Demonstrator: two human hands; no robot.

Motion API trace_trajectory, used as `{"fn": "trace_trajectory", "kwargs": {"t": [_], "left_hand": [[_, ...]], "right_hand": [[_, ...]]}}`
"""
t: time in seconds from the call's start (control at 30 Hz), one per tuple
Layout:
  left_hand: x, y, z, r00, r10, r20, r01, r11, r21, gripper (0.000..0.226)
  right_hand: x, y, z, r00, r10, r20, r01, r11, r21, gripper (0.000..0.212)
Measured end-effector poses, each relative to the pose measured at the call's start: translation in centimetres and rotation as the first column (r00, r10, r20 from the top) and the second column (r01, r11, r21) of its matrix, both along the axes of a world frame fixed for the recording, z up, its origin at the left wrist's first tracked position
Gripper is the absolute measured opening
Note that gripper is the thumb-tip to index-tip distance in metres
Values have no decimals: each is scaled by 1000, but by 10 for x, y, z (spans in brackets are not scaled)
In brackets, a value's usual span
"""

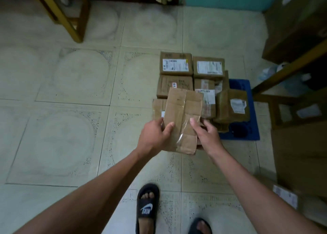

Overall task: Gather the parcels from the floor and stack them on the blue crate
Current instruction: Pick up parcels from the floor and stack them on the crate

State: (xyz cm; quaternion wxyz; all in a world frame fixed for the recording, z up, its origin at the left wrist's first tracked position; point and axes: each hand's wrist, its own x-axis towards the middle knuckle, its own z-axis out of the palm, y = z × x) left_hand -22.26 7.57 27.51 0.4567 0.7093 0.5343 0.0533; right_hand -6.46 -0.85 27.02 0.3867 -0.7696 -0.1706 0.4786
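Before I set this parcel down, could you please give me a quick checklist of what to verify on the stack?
1. Grip: left hand and right hand both hold the taped parcel: ok.
2. Parcel positioned above the stacked parcels: ok.
3. Free space on the blue crate, bare at its right edge: ok.
4. Stack level: the right-hand parcel sits tilted: not ok.
5. Landing spot under the held parcel, hidden: cannot tell.
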Motion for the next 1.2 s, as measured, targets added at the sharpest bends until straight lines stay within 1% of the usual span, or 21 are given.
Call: {"fn": "trace_trajectory", "kwargs": {"t": [0.03, 0.1, 0.17, 0.23, 0.27, 0.37, 0.47, 0.53, 0.57, 0.67, 0.73, 0.8, 0.87, 0.9, 0.97, 1.0, 1.03, 1.07, 1.13, 1.17, 1.2], "left_hand": [[2, 13, 3, 1000, 17, 5, -17, 1000, -3, 48], [8, 35, 8, 999, 39, 18, -38, 999, -21, 55], [20, 56, 10, 999, 48, 13, -48, 998, -32, 53], [35, 80, 12, 1000, 29, -8, -29, 999, -33, 42], [43, 93, 13, 1000, 18, -21, -19, 999, -40, 39], [69, 132, 19, 998, -10, -62, 3, 993, -120, 37], [99, 168, 25, 997, -38, -72, 25, 985, -171, 32], [116, 190, 29, 995, -68, -68, 56, 985, -166, 29], [124, 202, 31, 993, -99, -71, 87, 984, -157, 29], [141, 239, 38, 970, -218, -105, 201, 968, -147, 31], [151, 267, 41, 946, -292, -138, 270, 950, -160, 28], [161, 296, 40, 914, -371, -165, 349, 926, -148, 26], [172, 326, 38, 869, -450, -207, 429, 893, -138, 27], [178, 341, 36, 847, -481, -225, 461, 876, -141, 29], [189, 366, 30, 805, -540, -245, 518, 842, -153, 31], [197, 378, 28, 775, -581, -248, 561, 813, -154, 32], [205, 389, 26, 738, -625, -254, 608, 779, -150, 34], [211, 398, 25, 702, -661, -265, 648, 747, -150, 36], [222, 414, 24, 631, -720, -289, 710, 686, -157, 38], [229, 422, 24, 593, -748, -297, 741, 652, -163, 39], [236, 428, 23, 550, -777, -304, 772, 613, -169, 40]], "right_hand": [[4, 14, 2, 1000, 16, 9, -16, 1000, 3, 60], [11, 38, 5, 999, 27, 28, -27, 1000, 0, 61], [22, 60, 5, 1000, 27, 16, -27, 999, 20, 48], [36, 82, 5, 1000, 25, -5, -25, 999, 32, 28], [43, 91, 3, 1000, 24, -13, -23, 999, 28, 23], [67, 122, 3, 998, 6, -66, -7, 1000, -15, 31], [91, 153, 4, 994, 34, -104, -37, 999, -32, 31], [104, 172, 5, 988, -27, -150, 21, 999, -40, 37], [111, 181, 3, 985, -72, -155, 68, 997, -33, 45], [128, 204, -3, 976, -144, -162, 140, 990, -34, 86], [136, 218, -3, 969, -170, -180, 169, 985, -24, 102], [144, 232, -4, 967, -224, -125, 226, 974, 5, 101], [153, 246, -6, 948, -312, -60, 314, 949, 22, 91], [156, 253, -6, 937, -344, -55, 346, 938, 26, 87], [160, 264, -2, 913, -387, -129, 395, 918, 43, 77], [160, 270, -3, 887, -425, -181, 441, 896, 58, 69], [158, 277, -2, 841, -485, -241, 510, 858, 53, 60], [152, 284, -7, 758, -571, -314, 604, 797, 9, 55], [138, 296, -12, 512, -711, -482, 767, 631, -115, 56], [130, 305, -12, 393, -726, -565, 807, 567, -167, 54], [121, 313, -13, 311, -706, -636, 824, 534, -190, 53]]}}
